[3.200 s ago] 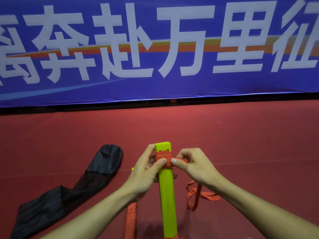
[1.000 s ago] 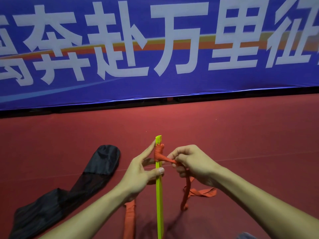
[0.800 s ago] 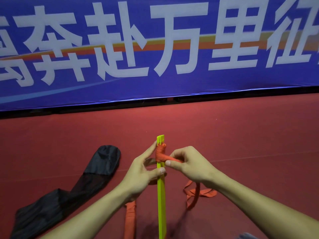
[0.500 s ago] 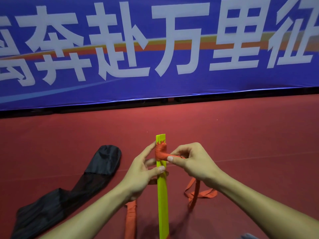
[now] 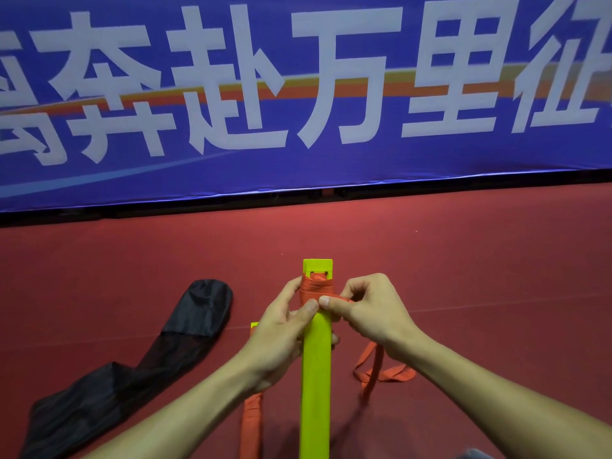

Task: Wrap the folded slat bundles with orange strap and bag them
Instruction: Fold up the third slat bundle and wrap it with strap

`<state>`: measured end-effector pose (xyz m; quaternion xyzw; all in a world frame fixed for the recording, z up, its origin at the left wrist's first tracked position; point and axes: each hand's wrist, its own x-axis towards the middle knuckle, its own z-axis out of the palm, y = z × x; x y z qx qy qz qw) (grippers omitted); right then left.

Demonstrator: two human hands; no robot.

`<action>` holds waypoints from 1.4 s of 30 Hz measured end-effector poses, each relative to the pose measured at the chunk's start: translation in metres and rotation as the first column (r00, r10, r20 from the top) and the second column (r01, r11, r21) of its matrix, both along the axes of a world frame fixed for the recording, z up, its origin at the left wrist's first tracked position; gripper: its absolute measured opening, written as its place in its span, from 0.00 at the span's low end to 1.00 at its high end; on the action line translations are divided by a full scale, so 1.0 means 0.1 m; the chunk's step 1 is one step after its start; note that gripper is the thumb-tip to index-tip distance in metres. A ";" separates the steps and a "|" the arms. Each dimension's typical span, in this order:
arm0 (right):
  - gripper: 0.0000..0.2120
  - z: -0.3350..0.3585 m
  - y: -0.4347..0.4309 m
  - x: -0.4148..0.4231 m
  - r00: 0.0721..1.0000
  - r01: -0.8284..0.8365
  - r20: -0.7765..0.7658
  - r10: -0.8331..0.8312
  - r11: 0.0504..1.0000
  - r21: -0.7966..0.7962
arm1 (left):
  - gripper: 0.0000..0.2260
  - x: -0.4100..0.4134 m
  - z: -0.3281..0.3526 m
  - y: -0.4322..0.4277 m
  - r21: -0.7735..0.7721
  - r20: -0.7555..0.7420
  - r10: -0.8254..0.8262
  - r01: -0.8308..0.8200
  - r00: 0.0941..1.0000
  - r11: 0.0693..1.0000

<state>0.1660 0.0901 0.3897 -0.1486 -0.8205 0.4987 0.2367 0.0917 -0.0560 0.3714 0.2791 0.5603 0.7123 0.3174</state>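
A neon-yellow slat bundle [image 5: 315,376] stands on end in front of me, its flat face toward the camera. Orange strap [image 5: 314,286] is wound several turns round it just below the top. My left hand [image 5: 281,329] grips the bundle from the left, thumb pressed on the front face under the wraps. My right hand [image 5: 371,313] pinches the strap's free run beside the bundle; the loose tail [image 5: 381,372] hangs down to the floor. A black mesh bag [image 5: 139,356] lies flat on the floor at the left.
A second bundle wrapped in orange strap [image 5: 251,422] lies on the red floor [image 5: 480,276] behind my left forearm, mostly hidden. A blue banner with large white characters [image 5: 298,94] closes off the far side.
The bundle has turned from edge-on to face-on as the strap went round it again. Both hands stay at the top, the right still leading the strap.
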 end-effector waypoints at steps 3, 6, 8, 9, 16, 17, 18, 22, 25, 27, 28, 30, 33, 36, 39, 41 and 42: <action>0.17 0.05 -0.03 0.03 1.000 -0.024 -0.017 0.024 1.000 -0.011 | 0.19 0.02 0.00 0.03 0.038 0.002 0.053 -0.053 0.999 0.998; 0.14 0.10 -0.04 0.08 0.995 -0.101 -0.014 0.100 0.992 -0.075 | 0.16 0.01 0.00 0.02 0.053 -0.051 0.081 -0.079 0.995 0.996; 0.12 0.12 -0.05 0.11 0.984 -0.181 -0.028 0.178 0.972 -0.152 | 0.16 -0.02 0.00 0.00 0.056 -0.089 0.118 -0.113 0.989 0.992; 0.12 0.12 -0.04 0.13 0.977 -0.212 -0.034 0.210 0.958 -0.190 | 0.17 -0.03 0.00 0.00 0.060 -0.100 0.134 -0.128 0.986 0.990; 0.09 0.11 -0.10 0.09 0.976 -0.215 -0.061 0.208 0.961 -0.174 | 0.14 -0.02 -0.05 0.01 0.107 -0.152 0.191 -0.176 0.970 0.978; 0.08 0.10 -0.10 0.08 0.976 -0.215 -0.068 0.206 0.960 -0.180 | 0.13 -0.03 -0.05 0.02 0.111 -0.156 0.195 -0.180 0.968 0.977; 0.07 0.10 -0.09 0.08 0.976 -0.215 -0.076 0.204 0.957 -0.195 | 0.13 -0.03 -0.05 0.02 0.112 -0.156 0.198 -0.182 0.968 0.977; 0.03 0.09 -0.06 0.11 0.978 -0.198 -0.115 0.173 0.947 -0.255 | 0.18 -0.06 -0.08 0.01 0.101 -0.144 0.199 -0.186 0.969 0.977; 0.02 0.07 -0.04 0.10 0.973 -0.228 -0.095 0.212 0.945 -0.234 | 0.22 -0.09 -0.11 0.00 0.080 -0.156 0.204 -0.194 0.966 0.978; 0.06 0.05 -0.02 0.09 0.968 -0.249 -0.071 0.239 0.936 -0.251 | 0.23 -0.10 -0.12 0.00 0.085 -0.150 0.218 -0.207 0.964 0.975; 0.08 0.04 0.00 0.09 0.966 -0.258 -0.062 0.250 0.933 -0.252 | 0.23 -0.11 -0.12 0.00 0.092 -0.143 0.223 -0.212 0.964 0.973; 0.12 0.05 0.00 0.10 0.965 -0.262 -0.052 0.257 0.937 -0.230 | 0.24 -0.12 -0.13 -0.01 0.100 -0.136 0.222 -0.209 0.966 0.973; 0.19 0.04 0.01 0.10 0.973 -0.229 -0.008 0.231 0.960 -0.162 | 0.26 -0.12 -0.15 -0.01 0.094 -0.146 0.217 -0.205 0.965 0.974; 0.20 0.05 -0.01 0.09 0.977 -0.200 0.028 0.212 0.953 -0.226 | 0.27 -0.10 -0.16 -0.01 0.080 -0.173 0.194 -0.183 0.966 0.980; 0.11 0.09 -0.02 0.11 0.966 -0.239 0.028 0.256 0.933 -0.269 | 0.28 -0.09 -0.17 0.00 0.073 -0.200 0.181 -0.170 0.963 0.983; 0.10 0.09 -0.03 0.13 0.956 -0.282 0.051 0.288 0.954 -0.102 | 0.29 -0.07 -0.17 0.01 0.074 -0.228 0.178 -0.165 0.957 0.984; 0.09 0.08 -0.03 0.13 0.956 -0.286 0.054 0.287 0.958 -0.021 | 0.30 -0.06 -0.16 0.02 0.080 -0.231 0.173 -0.159 0.957 0.984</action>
